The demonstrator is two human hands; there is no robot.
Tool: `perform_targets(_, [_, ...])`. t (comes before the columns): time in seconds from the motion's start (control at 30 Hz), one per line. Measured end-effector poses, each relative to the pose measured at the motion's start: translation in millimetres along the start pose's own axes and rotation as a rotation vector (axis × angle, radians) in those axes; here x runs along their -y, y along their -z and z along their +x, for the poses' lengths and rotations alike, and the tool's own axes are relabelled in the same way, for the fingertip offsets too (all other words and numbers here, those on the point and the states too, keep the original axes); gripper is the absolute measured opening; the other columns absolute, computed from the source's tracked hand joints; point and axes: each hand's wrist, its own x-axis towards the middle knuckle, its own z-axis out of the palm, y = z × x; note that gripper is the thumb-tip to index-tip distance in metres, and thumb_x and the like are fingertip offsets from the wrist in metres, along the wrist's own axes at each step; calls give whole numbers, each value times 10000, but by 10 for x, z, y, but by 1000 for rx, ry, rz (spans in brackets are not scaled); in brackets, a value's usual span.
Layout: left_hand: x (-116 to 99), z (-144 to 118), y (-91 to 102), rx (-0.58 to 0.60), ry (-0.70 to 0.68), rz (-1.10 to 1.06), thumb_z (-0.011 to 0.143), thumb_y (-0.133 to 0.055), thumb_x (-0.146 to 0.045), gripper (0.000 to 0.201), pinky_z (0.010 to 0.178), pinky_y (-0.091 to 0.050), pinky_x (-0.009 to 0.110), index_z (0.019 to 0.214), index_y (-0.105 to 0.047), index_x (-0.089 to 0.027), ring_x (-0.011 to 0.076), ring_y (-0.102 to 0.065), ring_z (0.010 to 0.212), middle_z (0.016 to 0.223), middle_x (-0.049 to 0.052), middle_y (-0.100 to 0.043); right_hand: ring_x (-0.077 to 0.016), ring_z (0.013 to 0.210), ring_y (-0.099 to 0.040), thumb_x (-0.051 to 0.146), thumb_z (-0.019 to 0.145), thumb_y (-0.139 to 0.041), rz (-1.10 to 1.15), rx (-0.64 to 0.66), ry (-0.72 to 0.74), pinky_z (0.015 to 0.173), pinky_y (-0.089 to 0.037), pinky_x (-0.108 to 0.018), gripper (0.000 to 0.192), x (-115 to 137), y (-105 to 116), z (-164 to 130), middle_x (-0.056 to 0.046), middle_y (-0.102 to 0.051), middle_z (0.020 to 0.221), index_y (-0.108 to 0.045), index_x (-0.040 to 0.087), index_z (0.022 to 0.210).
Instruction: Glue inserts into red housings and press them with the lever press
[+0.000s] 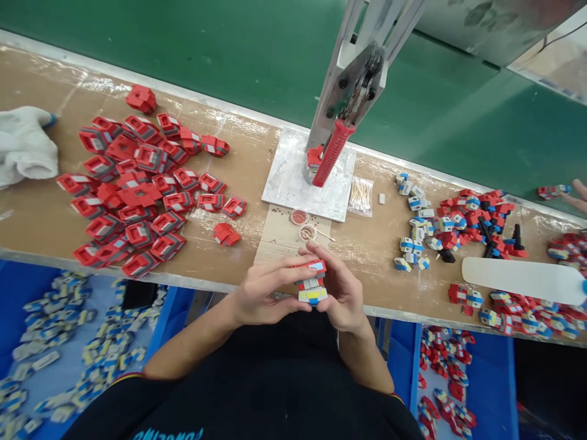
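Head view: our left hand (265, 287) and right hand (343, 292) hold one toy piece (312, 283) pinched between their fingertips — its red part (321, 269) lying away from us, its white-yellow-blue part (313, 296) nearest us, neither hand clearly nearer.

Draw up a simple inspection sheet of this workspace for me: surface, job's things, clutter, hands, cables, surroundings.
Surface: brown-topped bench, glossy in places.
Job's things: multicoloured part in hand; two small cups and bagged swabs beyond; metal plate under a red-handled press.
Clutter: heaped red parts and white cloth or glove at left; pale bottle lying at right.
Hands: left hand and right hand both hold the part.
Cables: thin dark cord, upper right.
Surroundings: green panel behind; blue bins below; another person's hand, far right.
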Motion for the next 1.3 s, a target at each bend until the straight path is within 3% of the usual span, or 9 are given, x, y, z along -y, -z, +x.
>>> perform_targets(0.2, [-29, 36, 1, 28, 20, -65, 967, -764, -375, 523, 989, -666, 330, 1454, -638, -232, 264, -787, 1165, 1274, 153, -790, -279, 1184, -736, 601, 921, -735, -47, -36, 49, 952, -660, -437, 537, 92, -41, 72, -95, -736, 1280, -633, 362, 1391])
perform_targets(0.43, [163, -23, 193, -389, 400, -410, 843, -874, -509, 670, 735, -683, 264, 1400, -641, -219, 242, -836, 866, 1089, 121, -834, -299, 1291, -625, 674, 940, -661, -342, -107, 225, 1041, -571, -527, 414, 114, 414, 694, -71, -637, 1409, -659, 372, 1223])
perform_targets(0.73, [230, -92, 627, -731, 596, -601, 698, -971, -538, 609, 726, -694, 279, 1164, -736, -224, 256, -834, 923, 1042, 72, -831, -232, 968, -777, 680, 910, -702, -353, 591, 159, 851, -661, -490, 378, 565, 821, 1662, -24, -808, 1058, -795, 327, 1008])
perform_targets(0.87, [193, -47, 719, -698, 709, -768, 724, -972, -477, 538, 707, -690, 246, 1171, -753, -272, 248, -832, 966, 1121, 58, -820, -195, 1154, -775, 797, 651, -779, -123, 312, 379, 849, -636, -385, 494, 1179, 682, 2110, 117, -782, 1289, -795, 377, 912])
perform_targets(0.97, [185, 26, 736, -689, 748, -832, 687, -1010, -365, 524, 676, -665, 189, 1146, -772, -275, 201, -823, 917, 1069, 41, -817, -207, 1360, -653, 608, 794, -700, -93, 66, 475, 978, -524, -361, 343, 1444, 507, 2329, 226, -714, 1369, -791, 408, 1058])
perform_targets(1.07, [161, -20, 773, -752, 751, -864, 670, -1018, -284, 533, 716, -663, 172, 1145, -778, -305, 165, -810, 909, 1043, 14, -814, -197, 1173, -738, 466, 864, -806, -239, -116, 579, 904, -602, -349, 200, 1226, 506, 2160, 100, -772, 1281, -805, 367, 1037])
perform_targets(1.13, [145, -90, 816, -800, 747, -852, 678, -1011, -259, 519, 717, -665, 180, 1136, -776, -322, 172, -807, 937, 1103, 20, -815, -161, 814, -724, 427, 901, -803, -415, -256, 609, 766, -628, -344, 175, 837, 606, 1934, 15, -769, 835, -763, 287, 803])
perform_targets(1.2, [142, -131, 856, -824, 759, -829, 675, -1006, -227, 520, 693, -664, 186, 1128, -774, -334, 189, -808, 957, 1161, 32, -812, -151, 663, -641, 452, 877, -789, -533, -321, 320, 624, -572, -324, 230, 386, 704, 1768, 11, -709, 741, -706, 255, 793])
perform_targets(1.3, [159, -82, 869, -808, 764, -824, 644, -1012, -183, 550, 701, -667, 179, 1115, -777, -344, 171, -805, 914, 1116, 16, -819, -206, 847, -694, 468, 672, -893, -508, -216, -64, 633, -539, -329, 459, -148, 710, 1759, -65, -779, 1070, -700, 241, 1022])
